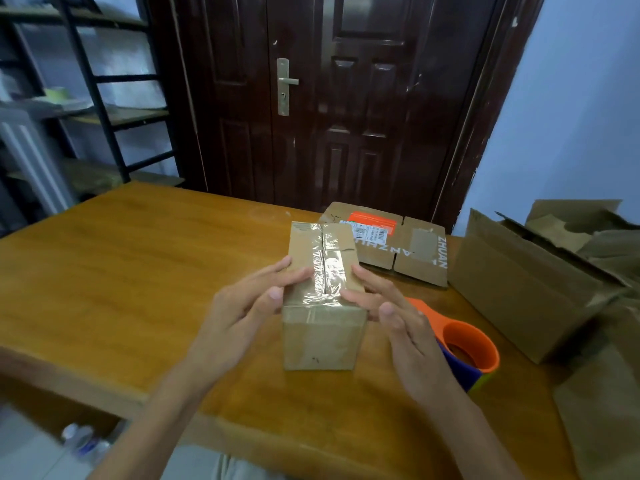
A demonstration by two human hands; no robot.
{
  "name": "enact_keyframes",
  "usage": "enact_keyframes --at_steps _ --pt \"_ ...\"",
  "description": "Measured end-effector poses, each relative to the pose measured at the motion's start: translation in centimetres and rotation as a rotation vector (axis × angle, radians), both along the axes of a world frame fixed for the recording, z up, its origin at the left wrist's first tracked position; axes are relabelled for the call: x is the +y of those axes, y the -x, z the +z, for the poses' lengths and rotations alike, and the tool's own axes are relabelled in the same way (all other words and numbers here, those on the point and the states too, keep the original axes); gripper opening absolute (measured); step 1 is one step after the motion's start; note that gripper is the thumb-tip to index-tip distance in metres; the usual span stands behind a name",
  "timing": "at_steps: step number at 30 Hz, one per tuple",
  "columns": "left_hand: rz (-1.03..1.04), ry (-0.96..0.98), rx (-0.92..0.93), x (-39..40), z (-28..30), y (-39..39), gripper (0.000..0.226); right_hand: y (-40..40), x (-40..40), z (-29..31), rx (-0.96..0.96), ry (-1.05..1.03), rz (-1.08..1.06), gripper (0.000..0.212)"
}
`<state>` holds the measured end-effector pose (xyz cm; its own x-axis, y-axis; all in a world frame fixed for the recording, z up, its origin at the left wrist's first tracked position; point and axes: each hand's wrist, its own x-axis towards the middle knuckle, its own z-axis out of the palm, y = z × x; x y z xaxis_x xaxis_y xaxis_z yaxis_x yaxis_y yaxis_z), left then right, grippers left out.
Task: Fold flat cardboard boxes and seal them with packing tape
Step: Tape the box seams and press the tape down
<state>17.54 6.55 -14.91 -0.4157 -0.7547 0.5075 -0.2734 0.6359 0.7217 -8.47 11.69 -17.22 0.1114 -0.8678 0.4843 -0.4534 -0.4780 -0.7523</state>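
A small brown cardboard box (pixel 320 332) stands on the wooden table (pixel 121 271), its top flaps closed and covered along the seam by shiny clear tape (pixel 327 268). My left hand (pixel 242 310) rests with spread fingers on the box's upper left edge. My right hand (pixel 391 310) lies with spread fingers against its upper right edge. An orange and blue tape dispenser (pixel 465 348) sits on the table just right of my right hand, partly hidden by it.
A flattened box with an orange label (pixel 391 244) lies behind the small box. A larger open carton (pixel 526 289) and more cardboard (pixel 602 410) fill the right side. A dark door (pixel 346 98) and a metal shelf (pixel 104 98) stand beyond the table.
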Motion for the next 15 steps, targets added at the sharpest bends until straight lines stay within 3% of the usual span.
enact_keyframes --at_steps 5,10,15 --pt "-0.1 0.008 -0.029 -1.2 -0.7 -0.7 0.039 1.1 -0.6 0.5 -0.082 -0.081 0.091 0.06" --pt "-0.107 0.007 0.012 -1.7 -1.7 -0.7 0.05 2.0 -1.3 -0.2 0.011 -0.026 0.126 0.042" --pt "-0.003 0.103 0.021 -0.4 -3.3 0.8 0.054 0.4 -0.9 -1.3 0.009 -0.006 0.018 0.038"
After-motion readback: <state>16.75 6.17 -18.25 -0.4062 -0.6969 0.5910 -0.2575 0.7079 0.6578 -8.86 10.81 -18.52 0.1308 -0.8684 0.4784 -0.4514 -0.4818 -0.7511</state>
